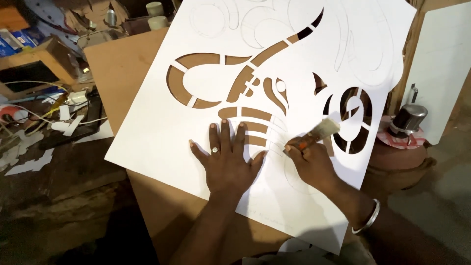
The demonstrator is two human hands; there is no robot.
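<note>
1. Centre of the frame: large white sheet [162, 127], cut through with curved openings, lying tilted across a brown board [120, 73] that shows through the cut-outs.
2. Left hand [226, 159] pressed flat on the sheet at lower centre, fingers spread wide, gripping nothing, a ring on one finger, fingertips just below the striped cut-outs.
3. Right hand [311, 162] just to the right of it, fingers closed around an orange-handled cutting tool [316, 134].
4. Tool angled up and to the right, pale upper end pointing toward the oval cut-out at right of centre; lower tip down at the sheet near the thumb, exact contact too small to tell.
5. Hands close together but not touching, a narrow strip of white sheet between them.
6. Metal bangle [367, 218] on the right wrist, lower right of the frame.
7. Faint pencil curves across the sheet's uncut upper part, top centre.
8. Right edge: rounded brown clay pot [397, 162], a dark metal-topped object [408, 118] sitting on its lid.
9. Left side: cluttered surface with white paper scraps [29, 159], cables and small boxes.
10. Top centre-left: two pale cylinders [157, 14] behind the board.
</note>
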